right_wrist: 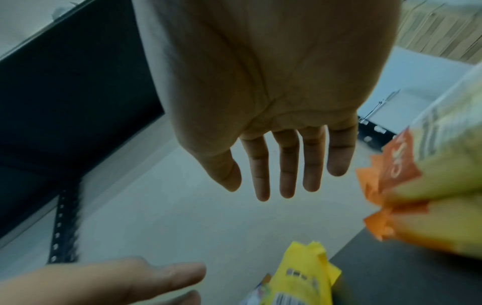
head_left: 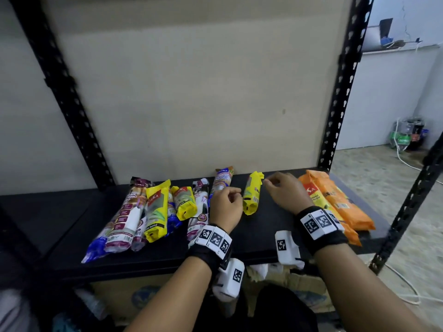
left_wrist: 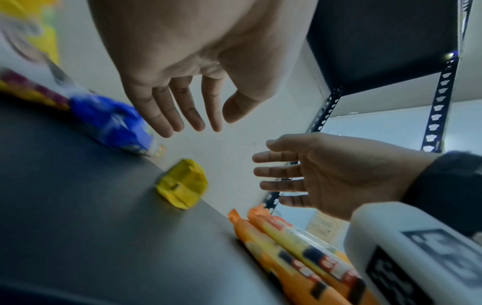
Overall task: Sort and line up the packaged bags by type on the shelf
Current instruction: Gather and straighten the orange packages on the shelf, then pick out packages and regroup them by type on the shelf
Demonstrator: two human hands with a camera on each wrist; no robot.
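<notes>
A lone yellow bag [head_left: 251, 194] [left_wrist: 182, 184] [right_wrist: 300, 278] lies on the black shelf [head_left: 271, 224] between my two hands. My left hand [head_left: 226, 202] [left_wrist: 182, 111] hovers just left of it, fingers relaxed and empty. My right hand [head_left: 280, 188] [right_wrist: 281, 165] hovers just right of it, also empty, fingers loosely extended. Two orange bags [head_left: 335, 200] [left_wrist: 300, 253] [right_wrist: 430, 196] lie side by side at the shelf's right end. A mixed pile of white-maroon, yellow and blue bags [head_left: 153, 212] lies at the left. A blue-ended bag [head_left: 221, 182] [left_wrist: 112, 125] rests behind my left hand.
Black perforated uprights [head_left: 340, 92] frame the shelf, with a beige back panel [head_left: 191, 92] behind. Bare shelf surface lies at the far left [head_left: 43, 212] and along the front edge. Cardboard boxes [head_left: 143, 298] sit below. Bottles [head_left: 410, 137] stand on the floor at right.
</notes>
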